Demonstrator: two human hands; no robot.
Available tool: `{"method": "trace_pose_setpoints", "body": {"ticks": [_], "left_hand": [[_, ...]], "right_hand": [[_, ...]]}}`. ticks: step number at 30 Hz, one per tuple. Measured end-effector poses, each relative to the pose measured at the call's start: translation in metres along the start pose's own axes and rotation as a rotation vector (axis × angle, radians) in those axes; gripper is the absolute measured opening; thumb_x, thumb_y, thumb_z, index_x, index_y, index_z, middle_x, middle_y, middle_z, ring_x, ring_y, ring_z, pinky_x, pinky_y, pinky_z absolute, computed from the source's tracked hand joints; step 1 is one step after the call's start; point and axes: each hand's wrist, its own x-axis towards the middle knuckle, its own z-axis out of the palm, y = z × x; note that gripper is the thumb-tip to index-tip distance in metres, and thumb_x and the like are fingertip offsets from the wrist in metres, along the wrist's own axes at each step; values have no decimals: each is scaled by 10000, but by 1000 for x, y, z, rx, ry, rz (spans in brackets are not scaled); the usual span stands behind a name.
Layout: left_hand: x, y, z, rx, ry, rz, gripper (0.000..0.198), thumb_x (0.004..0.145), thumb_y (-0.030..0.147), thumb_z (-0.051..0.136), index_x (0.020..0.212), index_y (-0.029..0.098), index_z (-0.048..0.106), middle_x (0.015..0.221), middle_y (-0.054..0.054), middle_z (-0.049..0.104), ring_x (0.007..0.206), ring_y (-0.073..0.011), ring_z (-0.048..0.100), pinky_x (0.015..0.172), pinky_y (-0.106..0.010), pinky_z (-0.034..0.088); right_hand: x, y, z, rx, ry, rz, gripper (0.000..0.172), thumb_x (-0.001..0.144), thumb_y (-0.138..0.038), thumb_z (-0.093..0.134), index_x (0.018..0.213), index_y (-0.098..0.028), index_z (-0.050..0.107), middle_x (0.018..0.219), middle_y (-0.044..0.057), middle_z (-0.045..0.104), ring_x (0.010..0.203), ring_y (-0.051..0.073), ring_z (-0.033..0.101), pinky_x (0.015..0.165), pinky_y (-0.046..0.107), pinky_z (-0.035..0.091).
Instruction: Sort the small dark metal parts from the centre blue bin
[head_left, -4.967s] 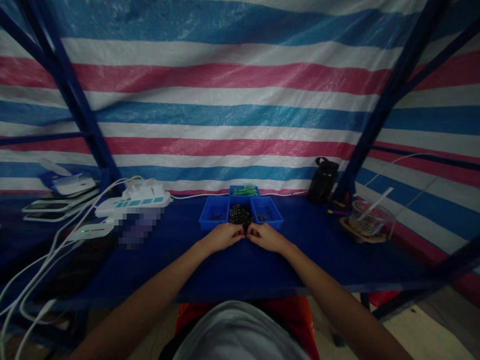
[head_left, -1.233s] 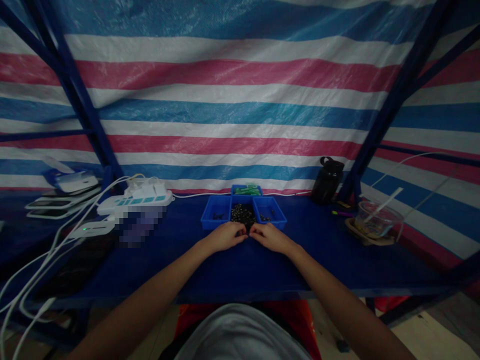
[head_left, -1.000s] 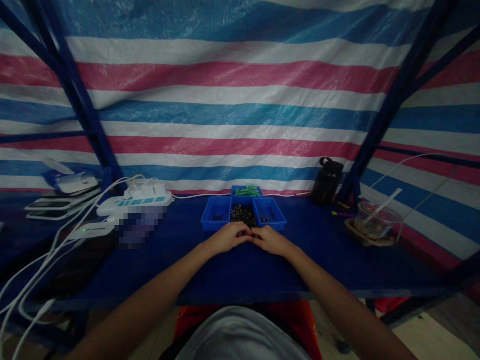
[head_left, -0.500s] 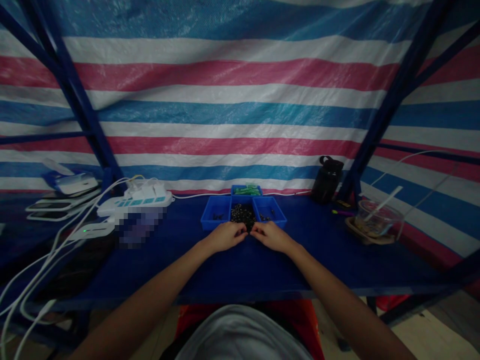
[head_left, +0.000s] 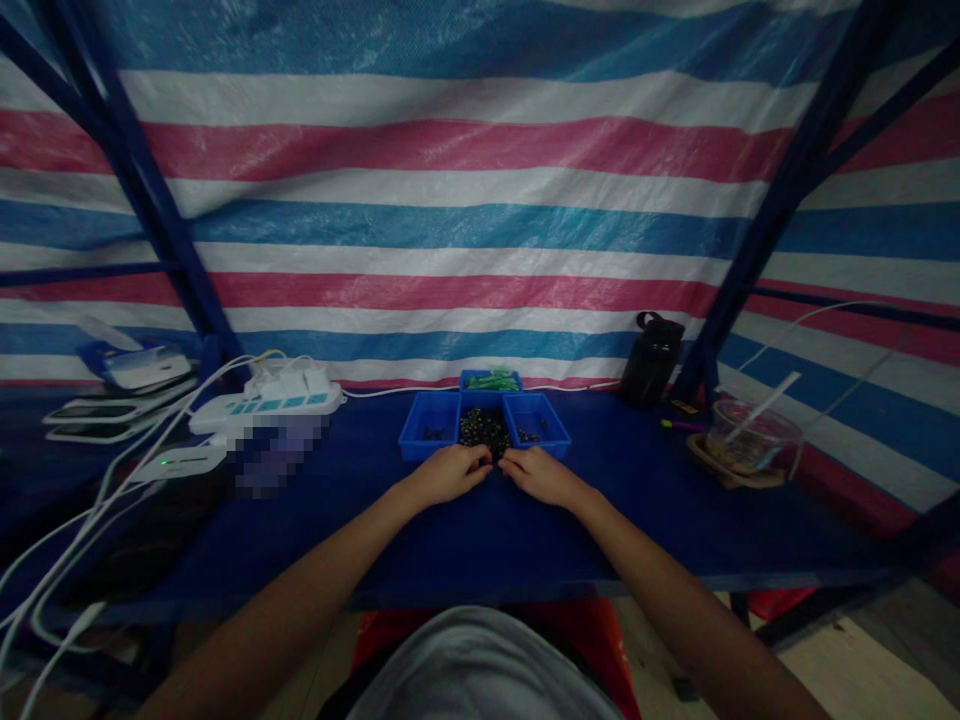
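Note:
My left hand (head_left: 454, 474) and my right hand (head_left: 541, 476) are close together at the front of the middle blue bin, fingers pinched. Whatever sits between the fingertips is too small and dark to make out. Behind them, a heap of small black parts (head_left: 484, 428) with shiny bits fills the middle bin. The left blue bin (head_left: 409, 440) holds a few small dark pieces (head_left: 433, 433), and the right blue bin (head_left: 556, 430) also has a few small pieces (head_left: 528, 435). Green items (head_left: 492, 381) lie in a blue bin at the back.
On the left are a white power strip (head_left: 266, 405), white cables (head_left: 105, 510) and stacked phones (head_left: 101, 412). A black bottle (head_left: 651, 360) and a clear plastic bowl (head_left: 754, 437) stand on the right of the blue table (head_left: 487, 550). Striped sheeting (head_left: 465, 230) hangs behind.
The whole view has shifted very slightly. Both hands keep the same pinched pose at the middle bin, and nothing else has visibly moved.

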Motion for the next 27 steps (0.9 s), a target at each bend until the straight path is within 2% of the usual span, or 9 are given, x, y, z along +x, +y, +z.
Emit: {"method": "trace_pose_setpoints", "body": {"ticks": [10,20,25,27], "left_hand": [[-2,6,-5,29,-36,-31,176,900,303,447,966,206,579,734,-2,649,653,-132,594,568,-208,341],[-2,7,-6,31,-27,-11,229,916,353,426,904,189,586,749,-13,645,666,-137,597,566,-208,354],[-2,8,-7,74,-18,-4,237,928,326,407,886,182,591,767,-26,644,675,-145,602,582,-220,362],[-2,8,-7,76,-19,4,242,933,328,403,891,182,590,773,-27,644,673,-146,602,583,-222,362]], "right_hand": [[-1,0,-1,35,-8,-22,234,918,-357,473,866,-176,611,733,8,640,642,120,561,598,218,353],[-1,-3,-4,46,-12,-43,275,943,-312,417,811,-177,618,730,11,639,655,123,571,624,229,361],[-2,-5,-6,87,10,-27,194,915,-326,482,953,-186,611,782,10,657,694,130,593,622,221,380],[-2,-5,-6,76,19,-45,188,920,-309,474,942,-187,615,792,12,658,705,131,593,636,222,382]]}}
